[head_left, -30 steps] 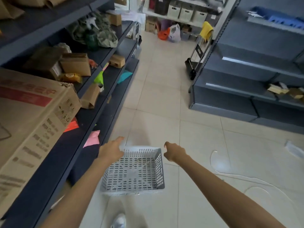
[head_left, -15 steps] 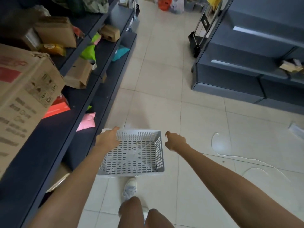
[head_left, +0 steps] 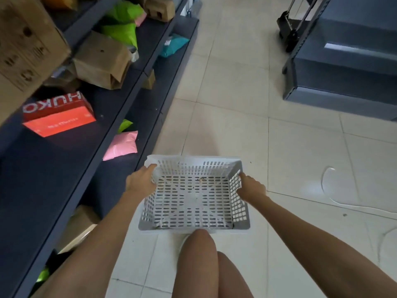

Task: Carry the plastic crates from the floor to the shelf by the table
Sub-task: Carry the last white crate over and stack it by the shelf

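Both hands now grasp the crate (head_left: pixel 193 196) at lower centre: left hand (head_left: pixel 140 181) on its left rim, right hand (head_left: pixel 251 188), previously clear, on its right rim.

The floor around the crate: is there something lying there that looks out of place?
Yes. A thin white strap or cord lies loose in curls on the tiled floor, right of the grey crate that the left hand and right hand grip by its sides. It looks dropped, not stored, and could catch a foot.
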Motion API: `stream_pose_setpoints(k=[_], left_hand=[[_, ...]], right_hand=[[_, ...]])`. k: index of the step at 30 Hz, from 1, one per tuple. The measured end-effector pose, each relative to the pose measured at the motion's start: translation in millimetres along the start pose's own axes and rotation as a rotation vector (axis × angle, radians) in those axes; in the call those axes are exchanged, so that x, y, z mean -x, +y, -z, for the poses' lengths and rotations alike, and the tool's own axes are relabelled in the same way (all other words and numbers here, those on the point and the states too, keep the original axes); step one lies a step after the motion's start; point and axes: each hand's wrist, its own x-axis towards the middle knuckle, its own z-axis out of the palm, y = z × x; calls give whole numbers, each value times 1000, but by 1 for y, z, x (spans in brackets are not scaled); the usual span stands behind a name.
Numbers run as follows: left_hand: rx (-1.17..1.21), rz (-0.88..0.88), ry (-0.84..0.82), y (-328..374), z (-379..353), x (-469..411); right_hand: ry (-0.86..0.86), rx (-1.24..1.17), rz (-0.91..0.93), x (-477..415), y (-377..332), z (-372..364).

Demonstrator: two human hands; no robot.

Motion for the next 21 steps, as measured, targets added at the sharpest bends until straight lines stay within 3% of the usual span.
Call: stream_pose_setpoints(k=[6, 10, 17, 21], left_hand=[[-120, 9, -17, -13, -86, -71], [-320, 126, 2, -32, -135, -98], [-213, 216, 10, -59, -179, -99], [-173, 209, -4, -67, -189, -99]], right_hand=[[13, 38, -54, -86, 38, -89], [43, 41, -115, -125, 64, -122], [12, -32, -141, -151, 83, -180], [98, -124, -154, -157, 79, -201]])
